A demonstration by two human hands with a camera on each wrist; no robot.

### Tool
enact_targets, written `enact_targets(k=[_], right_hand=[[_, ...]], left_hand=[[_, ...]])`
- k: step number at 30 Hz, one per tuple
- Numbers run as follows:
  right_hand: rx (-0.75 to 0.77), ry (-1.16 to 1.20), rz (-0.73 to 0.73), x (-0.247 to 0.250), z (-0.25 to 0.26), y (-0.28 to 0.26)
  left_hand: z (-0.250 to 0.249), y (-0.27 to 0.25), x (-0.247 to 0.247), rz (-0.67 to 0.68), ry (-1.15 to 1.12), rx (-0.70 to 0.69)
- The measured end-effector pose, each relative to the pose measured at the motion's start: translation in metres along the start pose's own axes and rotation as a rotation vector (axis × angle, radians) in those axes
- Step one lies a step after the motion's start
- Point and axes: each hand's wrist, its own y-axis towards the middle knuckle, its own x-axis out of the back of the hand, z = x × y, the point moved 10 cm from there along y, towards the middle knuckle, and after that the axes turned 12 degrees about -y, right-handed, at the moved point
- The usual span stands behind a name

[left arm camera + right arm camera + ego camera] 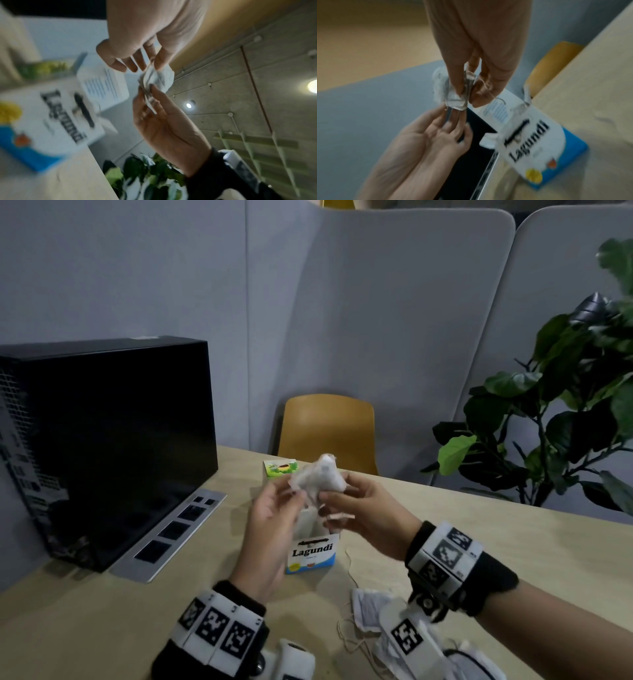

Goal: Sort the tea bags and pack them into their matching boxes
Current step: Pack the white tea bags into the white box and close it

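Tea bags, a small white bunch of them, sit pinched between both hands just below the middle of the head view, raised above the open Lagundi box. The left hand pinches the bunch from the left with thumb and fingertips; the right hand pinches it from the right, fingers curled onto the paper, with a thin string looped over them in the right wrist view. The Lagundi box stands upright on the counter directly under the hands, its top flaps open. Behind it, partly hidden by the bunch, stands a second box with a green and yellow picture on top. More tea bags lie loose with their strings on the counter at lower right of the frame, partly covered by the right wrist band. A black computer case fills the left side, a yellow chair stands beyond the counter, and a leafy plant is at the right edge.
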Motion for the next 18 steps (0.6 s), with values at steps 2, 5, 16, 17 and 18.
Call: enact_targets(k=[2, 5, 16, 17, 18], right_hand=[[0.100, -0.257, -0.059, 0.013, 0.020, 0.012], [0.396, -0.971, -0.114, 0.013, 0.058, 0.024], [0.827, -2.178, 0.566, -0.076, -0.006, 0.024], [0.849, -2.214, 0.596, -0.080, -0.010, 0.023], [0.850, -2.235, 0.625, -0.082, -0.013, 0.024]], left_hand=[[-0.021, 0.011, 0.020, -0.018, 0.191, -0.118], [-0.011, 0.025, 0.030, 0.145, 0.598, 0.018], [0.043, 0.035, 0.026, 0.366, 1.079, 0.333], [0.043, 0.035, 0.027, 0.356, 1.076, 0.337], [0.042, 0.035, 0.028, 0.352, 1.066, 0.341]])
